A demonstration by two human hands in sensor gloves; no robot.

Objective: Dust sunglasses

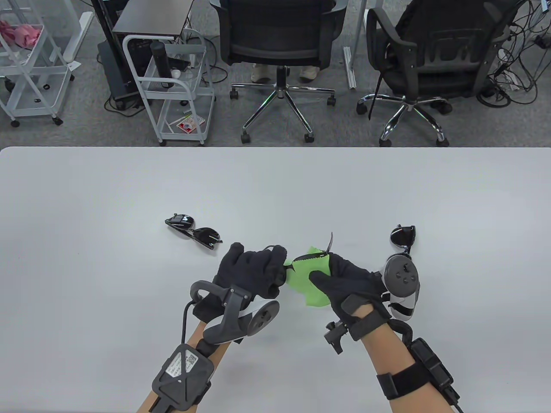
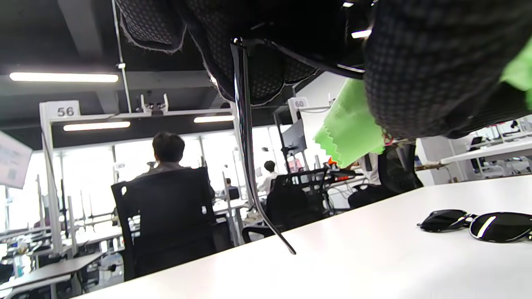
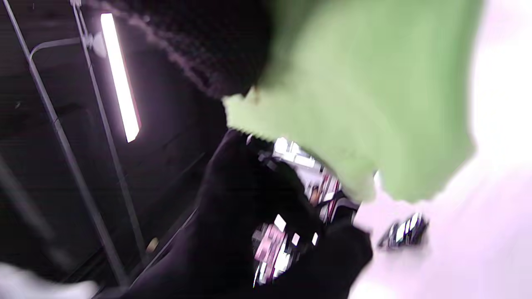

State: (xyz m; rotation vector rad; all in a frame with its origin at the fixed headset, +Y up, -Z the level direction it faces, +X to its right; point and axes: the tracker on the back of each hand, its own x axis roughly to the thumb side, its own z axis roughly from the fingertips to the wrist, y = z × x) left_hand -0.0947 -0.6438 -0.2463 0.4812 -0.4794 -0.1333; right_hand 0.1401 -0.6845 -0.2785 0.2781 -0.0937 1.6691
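My left hand (image 1: 275,271) grips a pair of black sunglasses (image 1: 308,257) just above the table, with one temple arm (image 1: 330,241) sticking up. My right hand (image 1: 329,273) holds a green cloth (image 1: 305,284) wrapped against the held sunglasses. In the left wrist view the temple arm (image 2: 248,166) hangs down below my gloved fingers (image 2: 432,74), with the cloth (image 2: 349,124) beside it. The right wrist view is blurred and shows the cloth (image 3: 357,83) and the dark glove of the other hand (image 3: 249,232). The lens under the cloth is hidden.
A second pair of sunglasses (image 1: 193,231) lies on the white table (image 1: 129,185) to the left. A third pair (image 1: 403,236) lies to the right, partly behind my right tracker (image 1: 401,279). One lying pair shows in the left wrist view (image 2: 478,222). Office chairs stand beyond the far edge.
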